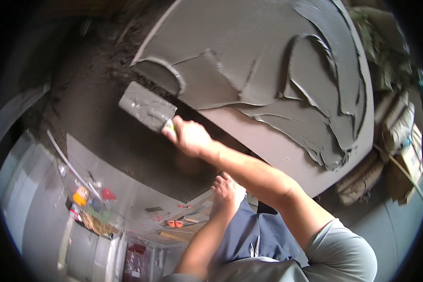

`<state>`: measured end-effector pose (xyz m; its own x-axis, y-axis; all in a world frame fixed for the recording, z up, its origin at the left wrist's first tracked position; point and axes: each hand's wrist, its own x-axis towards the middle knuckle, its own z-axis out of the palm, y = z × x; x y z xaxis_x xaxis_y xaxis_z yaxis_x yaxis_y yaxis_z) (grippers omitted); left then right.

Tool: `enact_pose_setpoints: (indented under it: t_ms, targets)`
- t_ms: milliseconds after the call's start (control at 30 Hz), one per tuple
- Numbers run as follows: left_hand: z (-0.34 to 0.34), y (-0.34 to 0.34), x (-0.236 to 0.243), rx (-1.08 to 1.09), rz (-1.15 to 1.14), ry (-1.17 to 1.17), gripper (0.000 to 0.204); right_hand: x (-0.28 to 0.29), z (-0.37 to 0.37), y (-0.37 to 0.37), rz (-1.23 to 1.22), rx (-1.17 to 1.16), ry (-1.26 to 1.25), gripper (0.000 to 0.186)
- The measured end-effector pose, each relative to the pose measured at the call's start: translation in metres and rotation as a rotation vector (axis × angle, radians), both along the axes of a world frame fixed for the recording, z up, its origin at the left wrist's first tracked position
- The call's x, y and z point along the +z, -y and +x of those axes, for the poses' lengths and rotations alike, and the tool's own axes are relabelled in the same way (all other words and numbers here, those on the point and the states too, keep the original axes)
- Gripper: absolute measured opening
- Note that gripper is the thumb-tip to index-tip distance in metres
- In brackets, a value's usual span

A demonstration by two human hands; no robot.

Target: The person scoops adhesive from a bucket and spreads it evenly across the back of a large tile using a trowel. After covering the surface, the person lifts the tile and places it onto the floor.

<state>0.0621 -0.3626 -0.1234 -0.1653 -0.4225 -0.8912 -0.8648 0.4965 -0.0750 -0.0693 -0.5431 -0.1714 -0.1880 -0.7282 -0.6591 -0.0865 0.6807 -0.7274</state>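
Just off the near edge of the paste-coated slab (275, 136), we hold the trowel (148, 105) in the right hand (190, 137), long axis up-left, roughly edge-parallel; left hand (228, 189) farther back, contents unclear.

The big slab (268, 134) before us carries thick grey paste (249, 37), which is spread in uneven ridges; along one lower edge its pinkish surface is bare. On the grey floor (127, 214), farther away, there are two small orange objects (175, 223), a red object (109, 193) and a yellow-orange one (81, 196).
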Motion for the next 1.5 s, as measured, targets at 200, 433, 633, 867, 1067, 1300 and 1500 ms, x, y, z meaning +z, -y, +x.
enact_pose_setpoints:
  t_ms: [200,433,633,867,1067,1300,1500]
  targets:
    - [0.051,-0.006,-0.014,-0.135,-0.011,-0.081,0.077,0.039,0.004,-0.076,-0.104,-0.404,0.158,0.039]
    - [-0.025,0.010,0.013,-0.149,-0.028,0.137,0.065,0.007,-0.086,-0.218,0.123,-0.206,-0.545,0.043]
    - [-0.034,0.001,0.016,-0.239,-0.061,0.165,0.065,0.010,-0.247,-0.301,0.332,-0.389,-0.617,0.048]
    - [-0.045,-0.022,0.022,-0.289,-0.094,0.160,0.062,-0.006,-0.359,-0.424,0.424,-0.924,-0.673,0.055]
    - [-0.036,-0.044,0.017,-0.266,-0.139,0.180,0.063,-0.007,-0.345,-0.469,0.338,-1.540,-0.205,0.054]
    - [-0.025,-0.081,0.006,-0.267,-0.134,0.234,0.069,-0.042,-0.380,-0.307,-0.194,-1.618,0.072,0.074]
    - [-0.007,-0.098,-0.006,-0.319,-0.156,0.294,0.071,-0.009,-0.369,-0.246,0.099,-0.771,-0.255,0.059]
